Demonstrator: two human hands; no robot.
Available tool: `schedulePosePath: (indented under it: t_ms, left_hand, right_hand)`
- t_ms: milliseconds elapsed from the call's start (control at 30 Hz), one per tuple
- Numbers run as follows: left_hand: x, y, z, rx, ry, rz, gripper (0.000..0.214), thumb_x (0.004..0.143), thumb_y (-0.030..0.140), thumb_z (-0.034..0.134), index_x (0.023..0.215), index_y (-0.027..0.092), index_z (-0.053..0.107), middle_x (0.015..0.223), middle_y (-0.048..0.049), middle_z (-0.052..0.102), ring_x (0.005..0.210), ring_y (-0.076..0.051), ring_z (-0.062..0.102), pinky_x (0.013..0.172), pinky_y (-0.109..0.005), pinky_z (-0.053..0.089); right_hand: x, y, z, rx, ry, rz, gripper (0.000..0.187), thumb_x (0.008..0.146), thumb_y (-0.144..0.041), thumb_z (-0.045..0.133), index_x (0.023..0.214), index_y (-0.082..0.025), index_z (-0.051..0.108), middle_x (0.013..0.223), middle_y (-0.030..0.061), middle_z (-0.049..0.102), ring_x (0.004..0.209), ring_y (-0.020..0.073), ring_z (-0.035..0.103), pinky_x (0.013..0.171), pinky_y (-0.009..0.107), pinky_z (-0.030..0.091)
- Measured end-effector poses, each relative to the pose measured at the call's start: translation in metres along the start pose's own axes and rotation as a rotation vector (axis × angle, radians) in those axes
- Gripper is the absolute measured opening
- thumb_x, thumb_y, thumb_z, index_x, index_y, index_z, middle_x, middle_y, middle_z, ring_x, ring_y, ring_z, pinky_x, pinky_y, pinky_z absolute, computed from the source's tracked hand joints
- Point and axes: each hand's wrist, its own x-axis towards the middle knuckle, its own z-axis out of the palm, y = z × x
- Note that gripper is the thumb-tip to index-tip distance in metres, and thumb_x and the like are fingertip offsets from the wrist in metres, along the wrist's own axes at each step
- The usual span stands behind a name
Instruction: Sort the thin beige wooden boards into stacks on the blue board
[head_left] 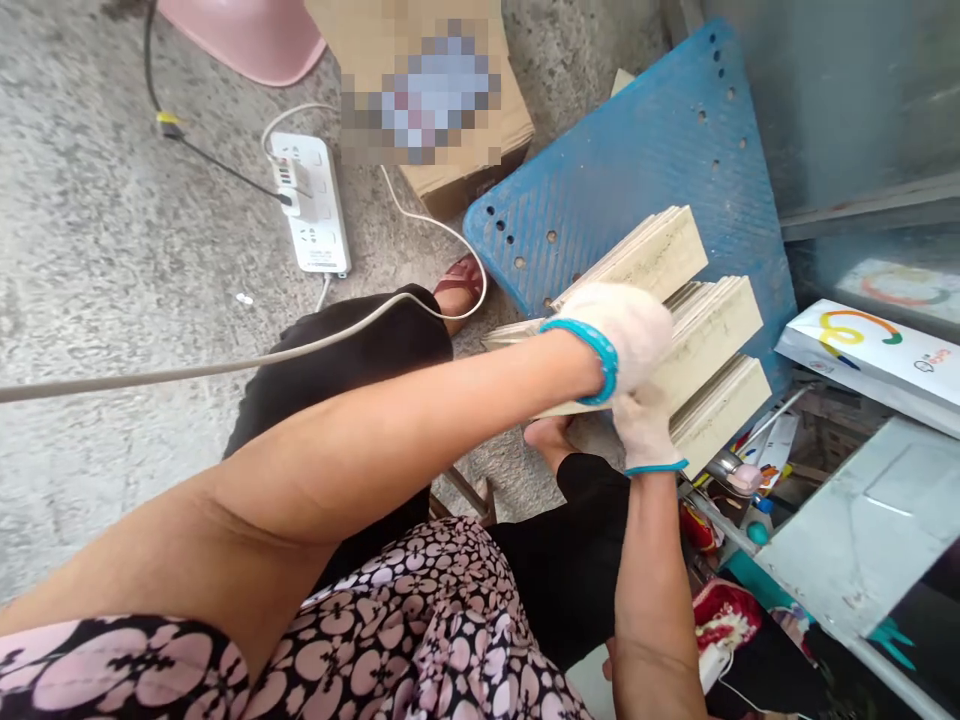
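Note:
Several stacks of thin cream-coloured strips [716, 325], perhaps wood or board, lie side by side on a blue plastic surface [637, 150]. My left hand [626, 325], in a white knit glove with a teal cuff, rests over the far and middle stacks. Its fingers curve down out of sight and look slightly blurred. Just below it, my right hand [645, 430], gloved the same way, is against the middle and near stacks, close to the left glove. Its fingertips are hidden, so I cannot tell how it grips.
A white power strip [311, 205] with plugged-in cables lies on the concrete floor [150, 230]. A cable crosses above my left knee. Beyond are a cardboard box [457, 185] and a pink plastic basin [255, 35]. At right, a white printed box [877, 360] sits beside a cluttered metal rack [870, 530].

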Motion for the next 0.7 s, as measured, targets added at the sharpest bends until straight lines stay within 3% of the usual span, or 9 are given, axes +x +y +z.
schedulePosePath:
  t_ms: [67, 133, 200, 367, 700]
  left_hand:
    - [0.008, -0.007, -0.016, 0.242, -0.035, 0.162, 0.029, 0.077, 0.015, 0.064, 0.102, 0.011, 0.077, 0.098, -0.0185, 0.073, 0.092, -0.032, 0.069, 0.08, -0.04, 0.052]
    - [0.014, -0.013, -0.023, 0.349, -0.033, 0.137, 0.037, 0.085, 0.025, 0.057, 0.116, 0.015, 0.073, 0.107, -0.018, 0.071, 0.097, -0.032, 0.068, 0.08, -0.04, 0.051]
    - [0.018, -0.018, -0.026, 0.379, -0.053, 0.084, 0.039, 0.089, 0.031, 0.051, 0.119, 0.018, 0.072, 0.108, -0.0164, 0.071, 0.097, -0.031, 0.067, 0.08, -0.039, 0.05]
    - [0.026, -0.021, -0.026, 0.354, -0.102, 0.024, 0.041, 0.088, 0.038, 0.048, 0.114, 0.021, 0.074, 0.099, -0.0119, 0.073, 0.097, -0.028, 0.065, 0.081, -0.035, 0.047]
    - [0.026, -0.02, -0.015, 0.129, -0.273, 0.035, 0.034, 0.08, 0.047, 0.054, 0.087, 0.021, 0.073, 0.074, -0.0031, 0.067, 0.076, -0.021, 0.06, 0.065, -0.028, 0.041]
  right_hand:
    - [0.003, -0.007, -0.021, 0.031, 0.096, -0.006, 0.033, 0.085, -0.043, 0.066, 0.099, -0.015, 0.076, 0.096, 0.0066, 0.075, 0.095, 0.0262, 0.068, 0.088, 0.038, 0.054]
    - [0.007, -0.011, -0.035, 0.103, 0.193, -0.002, 0.034, 0.082, -0.044, 0.068, 0.098, -0.015, 0.077, 0.094, 0.0064, 0.076, 0.091, 0.0251, 0.068, 0.083, 0.036, 0.055]
    - [0.012, -0.013, -0.042, 0.209, 0.256, -0.014, 0.035, 0.082, -0.044, 0.069, 0.102, -0.016, 0.076, 0.099, 0.0067, 0.076, 0.094, 0.0248, 0.069, 0.085, 0.037, 0.055]
    - [0.021, -0.015, -0.047, 0.463, 0.265, -0.048, 0.034, 0.082, -0.042, 0.072, 0.105, -0.018, 0.075, 0.101, 0.0066, 0.076, 0.099, 0.025, 0.07, 0.092, 0.04, 0.055]
    - [0.001, -0.005, -0.076, 0.686, 0.319, 0.029, 0.034, 0.076, -0.039, 0.078, 0.104, -0.02, 0.074, 0.09, 0.0043, 0.076, 0.089, 0.0238, 0.073, 0.077, 0.035, 0.06]
